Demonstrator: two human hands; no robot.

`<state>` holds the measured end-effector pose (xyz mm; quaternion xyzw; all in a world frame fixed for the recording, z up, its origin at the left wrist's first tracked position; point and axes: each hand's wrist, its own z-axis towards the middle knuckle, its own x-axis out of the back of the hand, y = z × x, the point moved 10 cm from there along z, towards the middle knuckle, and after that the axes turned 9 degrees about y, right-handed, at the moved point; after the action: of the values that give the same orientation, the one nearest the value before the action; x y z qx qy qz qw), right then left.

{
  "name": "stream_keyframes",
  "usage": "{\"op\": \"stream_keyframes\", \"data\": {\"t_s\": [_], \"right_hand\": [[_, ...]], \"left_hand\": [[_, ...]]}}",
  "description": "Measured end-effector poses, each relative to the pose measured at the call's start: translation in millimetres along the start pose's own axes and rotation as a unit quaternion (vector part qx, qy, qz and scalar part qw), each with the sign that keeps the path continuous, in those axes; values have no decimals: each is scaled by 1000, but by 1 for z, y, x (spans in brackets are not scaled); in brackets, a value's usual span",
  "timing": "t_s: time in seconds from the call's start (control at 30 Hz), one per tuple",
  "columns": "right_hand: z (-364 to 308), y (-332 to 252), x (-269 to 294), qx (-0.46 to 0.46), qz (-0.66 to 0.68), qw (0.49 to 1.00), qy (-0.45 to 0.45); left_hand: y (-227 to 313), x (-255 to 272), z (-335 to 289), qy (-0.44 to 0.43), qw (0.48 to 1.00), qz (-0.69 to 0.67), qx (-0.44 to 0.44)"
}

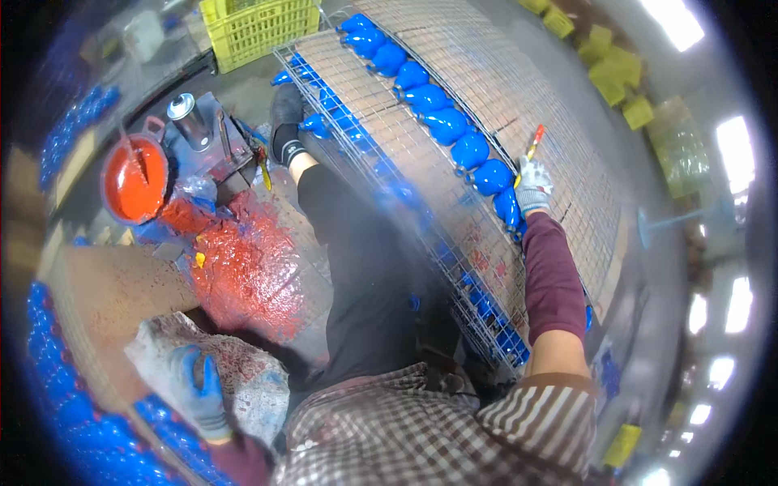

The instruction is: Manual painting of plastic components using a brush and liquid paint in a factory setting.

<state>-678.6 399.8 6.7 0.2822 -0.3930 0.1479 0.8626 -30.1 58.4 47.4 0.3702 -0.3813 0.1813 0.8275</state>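
My gloved right hand is pale grey and my gloved left hand grey with blue, below maroon lower sleeves, a brown-and-white striped upper sleeve, a brown-and-white checked top and black trousers. The slim tool shows red at its far end and yellow lower down, beside glossy blue rounded pieces. To my left, the paint is orange-red and the crate yellow.

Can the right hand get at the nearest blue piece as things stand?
Likely yes: the right hand is right beside that blue piece on the wire rack, with nothing visible between. It holds a slim tool, though, so grasping the piece may be awkward.
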Motion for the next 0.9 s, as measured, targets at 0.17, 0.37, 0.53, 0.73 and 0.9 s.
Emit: {"op": "stream_keyframes", "data": {"t_s": [0.17,0.37,0.53,0.73,0.9], "right_hand": [[-7,-12,27,-19,-14,1000,-15],[-16,-51,78,2,183,982,44],[-14,-114,62,49,254,963,81],[-23,-115,20,32,219,975,17],[-27,-111,109,37,319,938,129]], "left_hand": [[-20,13,-12,31,999,-7,-7],[-22,11,-13,27,1000,-15,-3],[-5,11,-11,31,999,4,-27],[-10,38,-16,55,998,3,-31],[-24,47,-20,78,993,-74,46]]}}
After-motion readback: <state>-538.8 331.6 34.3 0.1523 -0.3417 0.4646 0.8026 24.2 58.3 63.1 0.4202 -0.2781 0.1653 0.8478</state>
